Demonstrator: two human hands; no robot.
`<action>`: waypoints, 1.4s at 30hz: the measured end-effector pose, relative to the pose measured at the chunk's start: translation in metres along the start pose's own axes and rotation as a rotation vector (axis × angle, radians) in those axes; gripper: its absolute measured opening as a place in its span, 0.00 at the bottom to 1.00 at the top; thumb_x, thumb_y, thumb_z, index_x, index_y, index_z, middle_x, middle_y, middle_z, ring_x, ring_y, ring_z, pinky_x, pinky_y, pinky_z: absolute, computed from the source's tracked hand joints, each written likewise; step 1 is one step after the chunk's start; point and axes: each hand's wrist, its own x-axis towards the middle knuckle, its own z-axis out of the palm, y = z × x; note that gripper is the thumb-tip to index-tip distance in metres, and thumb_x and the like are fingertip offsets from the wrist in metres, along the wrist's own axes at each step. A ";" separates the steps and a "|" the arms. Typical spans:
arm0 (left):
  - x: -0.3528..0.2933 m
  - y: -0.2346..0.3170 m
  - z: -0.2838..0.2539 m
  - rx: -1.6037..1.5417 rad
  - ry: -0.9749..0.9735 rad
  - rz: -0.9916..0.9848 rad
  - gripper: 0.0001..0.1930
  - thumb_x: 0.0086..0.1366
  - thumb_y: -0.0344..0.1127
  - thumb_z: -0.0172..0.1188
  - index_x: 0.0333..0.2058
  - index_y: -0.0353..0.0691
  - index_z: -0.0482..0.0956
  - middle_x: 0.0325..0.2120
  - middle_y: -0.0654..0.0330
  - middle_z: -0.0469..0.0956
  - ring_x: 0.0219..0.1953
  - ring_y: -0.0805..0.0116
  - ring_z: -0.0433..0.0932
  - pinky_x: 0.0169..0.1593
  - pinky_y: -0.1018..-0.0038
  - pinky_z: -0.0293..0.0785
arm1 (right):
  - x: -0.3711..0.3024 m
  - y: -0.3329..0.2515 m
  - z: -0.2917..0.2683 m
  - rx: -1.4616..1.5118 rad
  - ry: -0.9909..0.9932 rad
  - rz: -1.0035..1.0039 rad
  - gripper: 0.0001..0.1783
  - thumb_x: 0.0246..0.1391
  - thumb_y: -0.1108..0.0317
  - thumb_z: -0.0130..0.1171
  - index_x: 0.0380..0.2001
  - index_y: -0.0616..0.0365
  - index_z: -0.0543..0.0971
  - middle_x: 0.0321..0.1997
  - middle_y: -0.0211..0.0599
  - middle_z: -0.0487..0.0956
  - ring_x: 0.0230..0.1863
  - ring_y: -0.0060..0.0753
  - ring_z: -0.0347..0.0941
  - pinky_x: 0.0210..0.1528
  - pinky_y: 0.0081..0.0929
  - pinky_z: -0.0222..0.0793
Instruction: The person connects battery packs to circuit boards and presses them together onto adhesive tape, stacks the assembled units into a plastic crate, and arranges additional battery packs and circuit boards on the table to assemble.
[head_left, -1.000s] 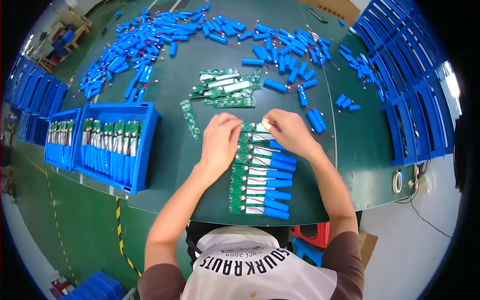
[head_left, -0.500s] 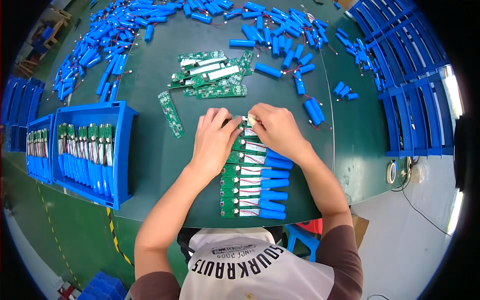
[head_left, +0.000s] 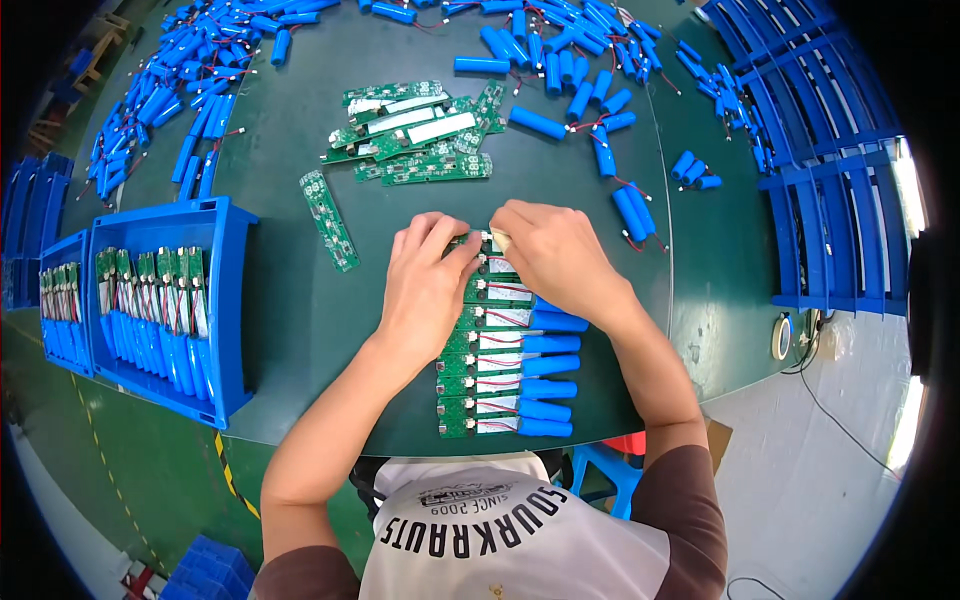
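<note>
My left hand (head_left: 428,285) is closed, fingertips pinching the end of a green circuit board at the far end of a row. Opposite it, my right hand (head_left: 560,258) is closed beside a small white connector (head_left: 487,237) on that board. A cream-coloured patch shows at its fingertips; what they grip is hidden. Toward me runs the row of green circuit boards (head_left: 455,384), side by side. Blue cylindrical batteries (head_left: 548,388) lie at their right ends, with red and black wires running across white pads to the boards' connectors.
Beyond my hands lies a pile of green circuit boards (head_left: 425,140), with one loose board (head_left: 329,222) left of it. Loose wired batteries (head_left: 190,70) cover the far table. A blue bin (head_left: 237,320) of boards with batteries stands left; blue racks (head_left: 825,150) and a tape roll (head_left: 781,338) are right.
The view has shifted slightly. Both hands stay at the far end of the row, with only small finger movement; nothing is visibly picked up or put down.
</note>
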 end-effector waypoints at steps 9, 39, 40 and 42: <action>0.007 0.000 -0.002 -0.036 -0.026 0.035 0.13 0.54 0.20 0.67 0.40 0.32 0.84 0.41 0.56 0.77 0.48 0.54 0.75 0.49 0.61 0.72 | 0.003 -0.003 0.004 0.061 -0.019 0.097 0.05 0.49 0.77 0.57 0.32 0.63 0.75 0.33 0.48 0.79 0.34 0.58 0.77 0.35 0.50 0.72; 0.002 -0.011 0.004 -0.054 0.023 0.074 0.08 0.56 0.24 0.66 0.37 0.34 0.85 0.39 0.58 0.75 0.49 0.58 0.74 0.50 0.62 0.71 | -0.004 0.004 0.011 0.009 0.021 0.036 0.06 0.51 0.76 0.56 0.34 0.60 0.75 0.32 0.45 0.78 0.34 0.55 0.77 0.34 0.48 0.70; 0.001 -0.009 0.004 -0.059 0.022 0.083 0.08 0.56 0.24 0.66 0.36 0.34 0.85 0.39 0.58 0.75 0.49 0.58 0.74 0.50 0.62 0.71 | -0.007 0.002 0.011 0.033 0.060 0.057 0.06 0.52 0.76 0.56 0.34 0.60 0.75 0.32 0.45 0.78 0.34 0.56 0.76 0.34 0.47 0.70; 0.002 -0.008 0.003 -0.060 0.029 0.078 0.07 0.57 0.25 0.66 0.35 0.34 0.85 0.38 0.58 0.76 0.48 0.58 0.74 0.50 0.62 0.71 | -0.006 0.001 0.009 0.016 0.053 0.070 0.06 0.52 0.77 0.56 0.34 0.60 0.75 0.33 0.45 0.78 0.35 0.57 0.76 0.34 0.48 0.70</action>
